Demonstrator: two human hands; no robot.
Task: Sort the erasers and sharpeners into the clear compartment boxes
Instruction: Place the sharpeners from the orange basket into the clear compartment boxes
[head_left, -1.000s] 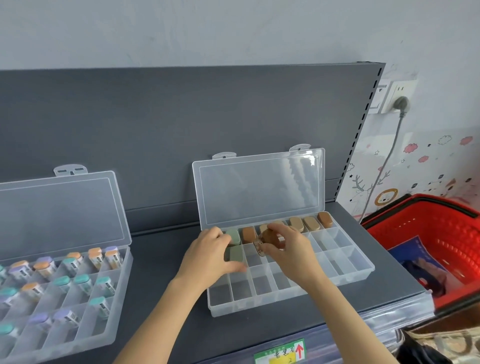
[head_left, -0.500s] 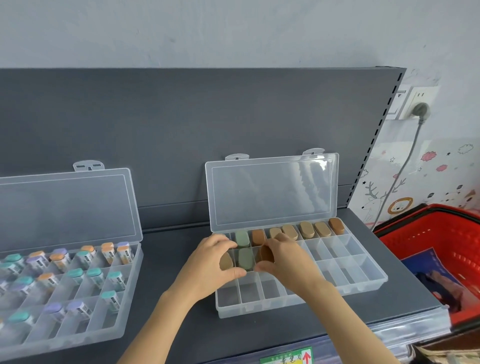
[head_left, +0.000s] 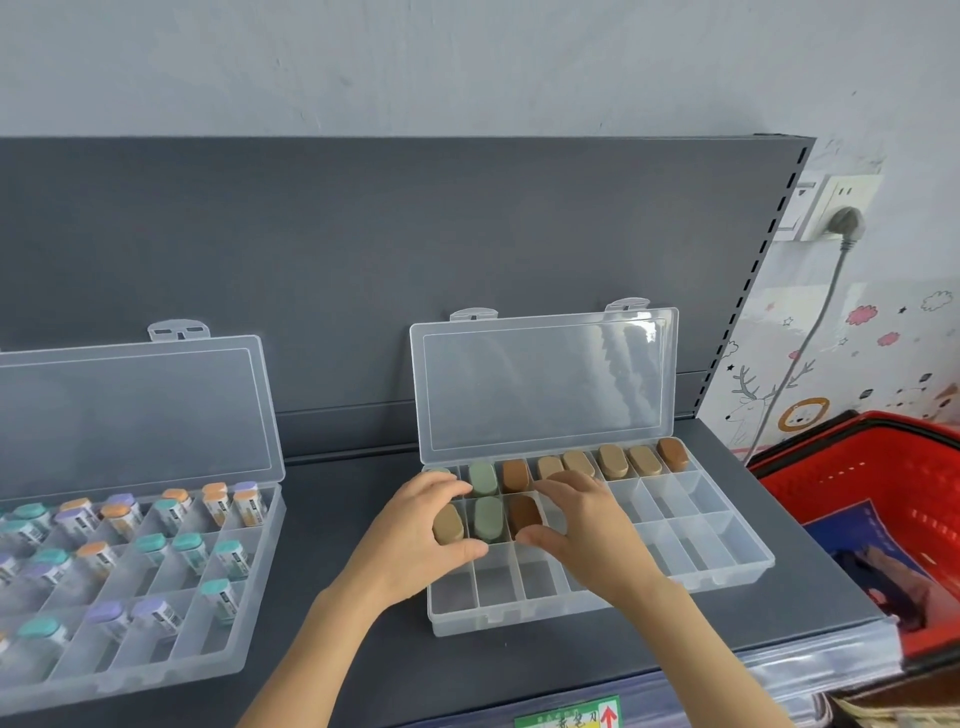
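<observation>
Pinching a tan eraser (head_left: 448, 525) with our left hand (head_left: 410, 538), we are gripping a brown eraser (head_left: 522, 513) with our right hand (head_left: 584, 527), inside the compartment box (head_left: 727, 543)

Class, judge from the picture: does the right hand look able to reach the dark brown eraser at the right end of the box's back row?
Probably yes: the lid stands open, and only empty compartments lie between the right hand and that dark brown eraser.

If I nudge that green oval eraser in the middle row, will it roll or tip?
Probably neither: the green oval eraser sits snug between dividers of the clear plastic compartment box. It looks small and solid, so likely light and stiff.
</observation>
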